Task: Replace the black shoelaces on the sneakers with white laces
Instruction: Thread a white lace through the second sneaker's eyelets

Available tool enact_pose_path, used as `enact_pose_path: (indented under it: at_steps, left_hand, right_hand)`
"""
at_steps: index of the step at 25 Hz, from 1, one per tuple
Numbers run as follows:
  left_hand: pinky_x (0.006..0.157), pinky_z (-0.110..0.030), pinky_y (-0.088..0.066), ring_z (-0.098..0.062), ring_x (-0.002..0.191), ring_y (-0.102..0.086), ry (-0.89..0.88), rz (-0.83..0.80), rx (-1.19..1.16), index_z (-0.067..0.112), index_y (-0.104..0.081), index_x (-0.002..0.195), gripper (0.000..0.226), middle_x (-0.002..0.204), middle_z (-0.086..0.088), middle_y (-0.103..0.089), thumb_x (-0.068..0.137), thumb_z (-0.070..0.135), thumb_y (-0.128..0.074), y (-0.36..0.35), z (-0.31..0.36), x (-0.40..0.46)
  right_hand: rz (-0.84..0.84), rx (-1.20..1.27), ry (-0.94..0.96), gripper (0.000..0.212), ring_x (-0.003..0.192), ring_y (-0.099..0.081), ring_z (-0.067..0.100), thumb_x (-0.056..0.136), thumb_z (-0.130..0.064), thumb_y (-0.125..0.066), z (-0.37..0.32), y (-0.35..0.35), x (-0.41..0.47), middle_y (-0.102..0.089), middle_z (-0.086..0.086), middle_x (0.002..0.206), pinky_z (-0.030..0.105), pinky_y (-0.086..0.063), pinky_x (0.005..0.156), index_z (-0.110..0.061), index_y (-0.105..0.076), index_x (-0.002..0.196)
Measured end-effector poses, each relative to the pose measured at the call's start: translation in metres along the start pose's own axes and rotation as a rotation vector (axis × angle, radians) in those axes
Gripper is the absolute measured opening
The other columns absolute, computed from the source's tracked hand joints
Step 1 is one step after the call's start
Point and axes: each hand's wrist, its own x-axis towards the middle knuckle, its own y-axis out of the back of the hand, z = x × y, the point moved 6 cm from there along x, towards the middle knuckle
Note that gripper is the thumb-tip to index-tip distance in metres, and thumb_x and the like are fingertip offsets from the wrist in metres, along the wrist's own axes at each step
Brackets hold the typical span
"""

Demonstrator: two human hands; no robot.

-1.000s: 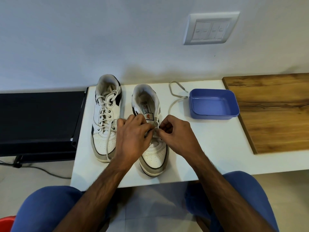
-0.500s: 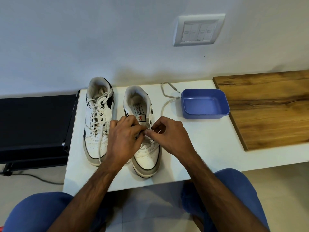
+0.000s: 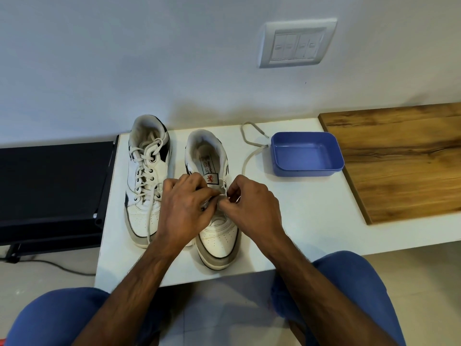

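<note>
Two white sneakers stand side by side on the white table, toes toward me. The left sneaker is laced with a white lace. Both my hands work over the middle of the right sneaker. My left hand has its fingers curled over the eyelets and pinches the white lace there. My right hand pinches the same lace just to the right, fingertips nearly touching the left hand's. The lace's free end trails back past the shoe toward the blue tray. The eyelets under my hands are hidden.
A blue plastic tray sits behind and right of the shoes. A wooden board lies over the table's right end. A black unit stands left of the table. A switch plate is on the wall. My knees are below the table's front edge.
My head view has shifted, so the scene sits differently in frame. Both hands stay over the right sneaker's laces, with the fingertips slightly closer together.
</note>
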Motion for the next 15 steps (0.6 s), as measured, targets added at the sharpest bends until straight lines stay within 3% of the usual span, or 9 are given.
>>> enact_pose_path:
  at_steps: [5,11,15]
  left_hand:
    - [0.073,-0.038,-0.033,-0.018,0.077,-0.054,-0.023,-0.038,-0.020,0.024,-0.077,0.091,0.018,0.082,0.005,-0.054,0.085,0.038,-0.067,0.000,0.002,0.001]
    - [0.075,-0.033,-0.025,-0.014,0.080,-0.052,0.069,-0.032,-0.055,0.026,-0.077,0.090,0.021,0.082,0.008,-0.052,0.083,0.039,-0.063,-0.004,0.001,-0.001]
    - [0.076,-0.034,-0.028,-0.015,0.081,-0.053,0.101,-0.045,-0.088,0.025,-0.078,0.093,0.014,0.083,0.009,-0.050,0.083,0.031,-0.071,-0.008,0.001,-0.002]
  right_hand:
    - [-0.020,0.015,0.013,0.020,0.078,-0.063,0.011,0.084,-0.044,-0.068,-0.001,0.000,-0.003,-0.068,-0.011,0.085,0.034,-0.056,0.073,-0.029,-0.061,0.094]
    - [-0.013,-0.006,0.026,0.019,0.079,-0.064,0.011,0.085,-0.044,-0.069,-0.003,-0.001,-0.003,-0.069,-0.011,0.087,0.033,-0.055,0.073,-0.029,-0.063,0.094]
    - [-0.103,0.162,0.010,0.013,0.079,-0.067,0.007,0.086,-0.038,-0.073,0.011,-0.001,0.004,-0.070,-0.013,0.083,0.030,-0.057,0.074,-0.027,-0.067,0.091]
